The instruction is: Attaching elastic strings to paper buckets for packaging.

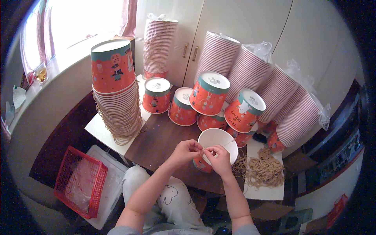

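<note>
Bucket (218,136) mouth-up on the bench (148,145), right in front of the person, presumably so its rim is easy to reach! Left hand (188,151) and right hand (220,157) meet at the near edge, fingertips pinched closed, apparently on thin cord (230,140), though the grip is too small to be sure. Loose cord pile (266,171) to the right, likely placed for quick picking; upside-down buckets (209,96) crowd behind, bases up, perhaps so they stack steadily.
</note>
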Demonstrator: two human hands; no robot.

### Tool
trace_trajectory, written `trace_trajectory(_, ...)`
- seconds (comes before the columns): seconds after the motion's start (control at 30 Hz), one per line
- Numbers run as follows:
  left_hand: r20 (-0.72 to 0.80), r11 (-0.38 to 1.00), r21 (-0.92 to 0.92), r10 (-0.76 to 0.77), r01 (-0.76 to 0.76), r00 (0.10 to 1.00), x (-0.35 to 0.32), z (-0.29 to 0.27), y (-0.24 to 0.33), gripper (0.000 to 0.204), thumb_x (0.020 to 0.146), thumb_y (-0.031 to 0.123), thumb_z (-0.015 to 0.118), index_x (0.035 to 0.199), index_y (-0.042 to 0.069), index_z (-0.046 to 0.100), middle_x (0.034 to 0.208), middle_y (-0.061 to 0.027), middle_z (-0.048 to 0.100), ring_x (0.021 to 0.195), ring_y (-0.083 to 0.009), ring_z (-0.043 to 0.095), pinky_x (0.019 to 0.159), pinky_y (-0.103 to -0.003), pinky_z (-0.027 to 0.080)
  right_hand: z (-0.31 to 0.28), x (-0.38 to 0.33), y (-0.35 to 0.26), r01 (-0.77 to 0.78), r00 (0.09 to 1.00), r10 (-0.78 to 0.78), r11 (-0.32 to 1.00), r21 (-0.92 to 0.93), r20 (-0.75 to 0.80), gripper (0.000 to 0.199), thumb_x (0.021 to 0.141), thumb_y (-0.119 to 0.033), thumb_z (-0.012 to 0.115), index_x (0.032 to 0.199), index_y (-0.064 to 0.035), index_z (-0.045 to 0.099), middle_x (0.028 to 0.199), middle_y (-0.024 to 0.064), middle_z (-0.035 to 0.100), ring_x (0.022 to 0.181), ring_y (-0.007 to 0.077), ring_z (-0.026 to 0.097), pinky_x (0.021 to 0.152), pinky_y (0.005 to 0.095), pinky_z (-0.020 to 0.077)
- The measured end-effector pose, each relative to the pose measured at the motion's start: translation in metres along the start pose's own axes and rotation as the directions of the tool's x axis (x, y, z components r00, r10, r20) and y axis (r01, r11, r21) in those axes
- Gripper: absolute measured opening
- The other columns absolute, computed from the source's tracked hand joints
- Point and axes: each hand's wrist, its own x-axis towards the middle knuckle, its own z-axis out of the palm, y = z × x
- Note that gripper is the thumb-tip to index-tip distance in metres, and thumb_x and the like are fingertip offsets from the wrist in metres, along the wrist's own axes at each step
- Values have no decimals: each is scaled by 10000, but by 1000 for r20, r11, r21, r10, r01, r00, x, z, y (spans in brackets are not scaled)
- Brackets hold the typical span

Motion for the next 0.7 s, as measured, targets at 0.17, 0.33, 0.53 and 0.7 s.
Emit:
trace_trajectory(0.17,-22,1000,-20,15,-15,1000,0,1,3,123,739,39,597,844,-7,554,784,-46,597,735,-96,561,673,-226,457,-1,0,4,24,1000,-23,999,-37,14,109,704,-140,646,744,-40,628,716,76,585,607,188,542,553,296,440)
trace_trajectory(0.33,43,984,-172,-35,42,998,1,-3,-1,159,745,27,580,895,4,529,808,-43,588,779,-98,555,724,-225,438,-7,1,-2,32,997,-31,999,-12,73,93,714,-122,626,762,-42,622,741,77,591,644,196,550,595,298,449)
trace_trajectory(0.53,134,930,-348,-75,118,988,2,-4,1,228,749,14,577,955,6,480,819,-52,592,801,-115,564,751,-233,434,-17,13,17,66,978,-86,992,110,189,242,749,-66,562,989,-37,542,881,62,584,778,150,547,680,269,438)
trace_trajectory(0.7,178,897,-420,-69,139,982,3,-7,-3,219,756,14,587,938,16,465,834,-70,601,806,-129,577,750,-235,442,-18,20,17,14,901,-144,952,305,410,253,780,-51,532,1030,-32,499,946,50,557,792,101,531,695,230,426)
